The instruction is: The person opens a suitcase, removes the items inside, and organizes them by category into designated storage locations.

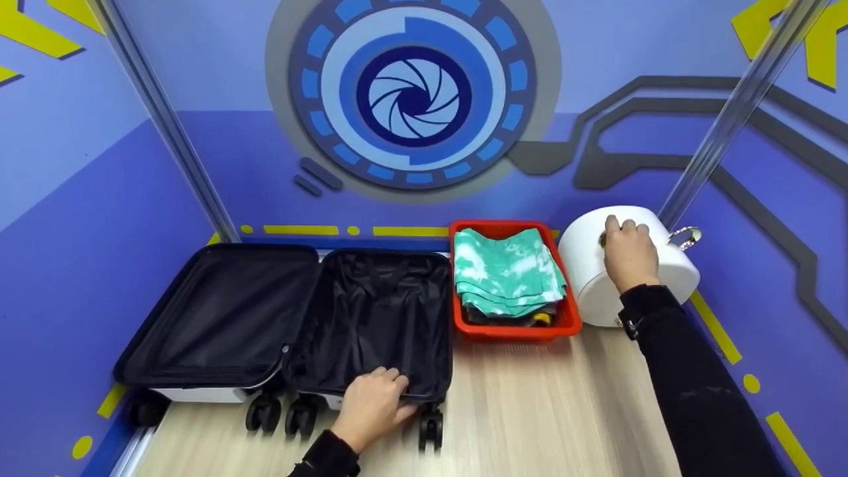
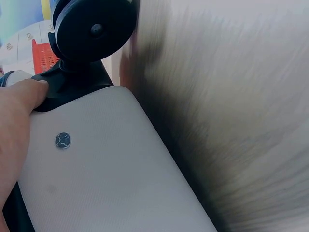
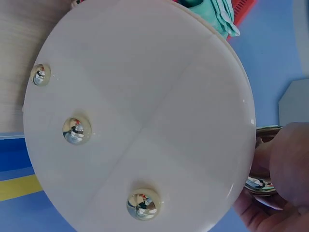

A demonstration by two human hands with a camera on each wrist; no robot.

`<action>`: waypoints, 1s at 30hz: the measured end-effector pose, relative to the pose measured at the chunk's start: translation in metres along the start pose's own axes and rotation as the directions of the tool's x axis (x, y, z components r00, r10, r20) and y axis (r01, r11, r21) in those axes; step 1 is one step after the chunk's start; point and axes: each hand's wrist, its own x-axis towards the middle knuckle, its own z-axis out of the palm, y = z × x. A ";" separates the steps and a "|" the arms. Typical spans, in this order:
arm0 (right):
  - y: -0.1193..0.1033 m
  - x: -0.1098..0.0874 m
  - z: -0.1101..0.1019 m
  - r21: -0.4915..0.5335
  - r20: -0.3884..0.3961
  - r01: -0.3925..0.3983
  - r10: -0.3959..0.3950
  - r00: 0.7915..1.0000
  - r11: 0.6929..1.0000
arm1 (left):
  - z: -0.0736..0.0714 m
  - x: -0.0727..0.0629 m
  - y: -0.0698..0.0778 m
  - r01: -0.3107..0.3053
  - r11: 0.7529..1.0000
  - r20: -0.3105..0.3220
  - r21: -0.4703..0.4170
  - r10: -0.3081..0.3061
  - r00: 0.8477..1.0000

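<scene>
An open suitcase [image 1: 384, 318] with black lining and a white shell lies spread in two halves on the left. My left hand [image 1: 372, 405] grips the near rim of its right half, fingers over the edge. In the left wrist view, the thumb lies beside a black wheel [image 2: 96, 31] of the suitcase. On the right, a white rounded bag [image 1: 596, 285] is tilted, and my right hand [image 1: 631, 255] holds it by a metallic handle [image 3: 260, 184]. Its base, with round metal studs [image 3: 144, 204], fills the right wrist view.
Between suitcase and bag stands a red basket [image 1: 517, 331] with folded green-and-white cloth [image 1: 507, 271] over darker items. Blue printed panels [image 1: 218, 159] wall in the back and sides. A wood-grain surface [image 1: 523, 411] lies in front.
</scene>
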 end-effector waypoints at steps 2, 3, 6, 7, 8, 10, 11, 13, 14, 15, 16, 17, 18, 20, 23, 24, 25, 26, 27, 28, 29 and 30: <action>-0.002 0.001 0.002 0.003 -0.022 -0.005 0.005 1.000 1.000 | -0.001 0.000 0.000 -0.001 1.000 0.004 0.007 0.001 1.000; -0.002 0.001 0.003 0.005 -0.026 -0.007 0.007 1.000 1.000 | -0.002 -0.001 -0.001 -0.001 1.000 0.007 0.010 0.001 1.000; -0.003 0.003 0.003 0.010 -0.015 -0.019 0.019 1.000 1.000 | -0.003 -0.001 -0.001 0.000 1.000 0.017 0.010 0.000 1.000; -0.003 0.004 0.003 0.010 -0.004 -0.023 0.023 1.000 1.000 | -0.004 -0.001 -0.001 0.002 1.000 0.019 0.008 -0.003 1.000; -0.002 0.005 0.002 0.010 0.009 -0.025 0.025 1.000 1.000 | -0.004 -0.001 -0.001 0.005 1.000 0.020 0.004 -0.005 1.000; -0.002 0.008 0.001 0.009 0.036 -0.032 0.032 0.999 0.999 | -0.004 0.000 -0.001 0.010 1.000 0.019 0.000 -0.010 1.000; -0.001 0.009 0.001 0.011 0.051 -0.036 0.035 0.998 0.999 | -0.005 0.000 0.000 0.011 1.000 0.017 -0.002 -0.011 1.000; 0.000 0.011 0.000 0.006 0.089 -0.042 0.041 0.995 0.999 | -0.004 0.000 0.001 0.013 1.000 0.010 -0.004 -0.013 1.000; 0.000 0.011 0.000 -0.001 0.113 -0.045 0.045 0.993 0.999 | -0.004 0.001 0.001 0.012 1.000 0.007 -0.006 -0.012 1.000; 0.000 0.012 0.000 -0.005 0.133 -0.053 0.053 0.990 0.999 | -0.004 0.001 0.002 0.010 1.000 0.005 -0.005 -0.010 1.000; 0.000 0.012 0.000 -0.007 0.153 -0.062 0.062 0.986 0.998 | -0.004 0.001 0.002 0.009 1.000 0.005 -0.005 -0.009 1.000; 0.000 0.011 0.000 -0.006 0.170 -0.074 0.074 0.983 0.997 | -0.004 0.002 0.002 0.007 1.000 0.009 -0.008 -0.007 1.000; 0.000 0.011 0.000 -0.005 0.183 -0.085 0.085 0.980 0.996 | -0.004 0.003 0.002 0.005 1.000 0.016 -0.011 -0.005 1.000; 0.000 0.009 0.000 0.010 0.188 -0.113 0.109 0.976 0.994 | -0.005 0.006 0.001 0.009 1.000 0.046 -0.028 -0.008 0.999; -0.002 0.002 -0.004 0.023 0.167 -0.150 0.144 0.975 0.988 | -0.010 0.011 -0.001 0.050 0.990 0.131 -0.129 -0.033 0.991; -0.004 -0.001 -0.006 0.020 0.156 -0.160 0.155 0.975 0.987 | -0.012 0.013 -0.002 0.079 0.980 0.166 -0.184 -0.048 0.985; -0.007 -0.005 -0.009 0.015 0.144 -0.169 0.165 0.976 0.985 | -0.015 0.016 -0.003 0.115 0.963 0.202 -0.244 -0.065 0.977; -0.011 -0.008 -0.012 0.008 0.135 -0.177 0.174 0.975 0.984 | -0.017 0.019 -0.003 0.155 0.939 0.229 -0.306 -0.085 0.970; -0.015 -0.011 -0.015 0.006 0.124 -0.180 0.178 0.976 0.984 | -0.020 0.022 -0.004 0.194 0.912 0.249 -0.361 -0.107 0.963; -0.021 -0.015 -0.018 -0.002 0.112 -0.175 0.174 0.978 0.985 | -0.022 0.025 -0.006 0.230 0.886 0.263 -0.403 -0.129 0.956; -0.028 -0.019 -0.021 -0.005 0.101 -0.167 0.167 0.981 0.986 | -0.025 0.028 -0.007 0.257 0.864 0.266 -0.433 -0.150 0.952; -0.036 -0.024 -0.022 0.008 0.092 -0.157 0.156 0.984 0.988 | -0.028 0.032 -0.008 0.271 0.851 0.253 -0.449 -0.169 0.953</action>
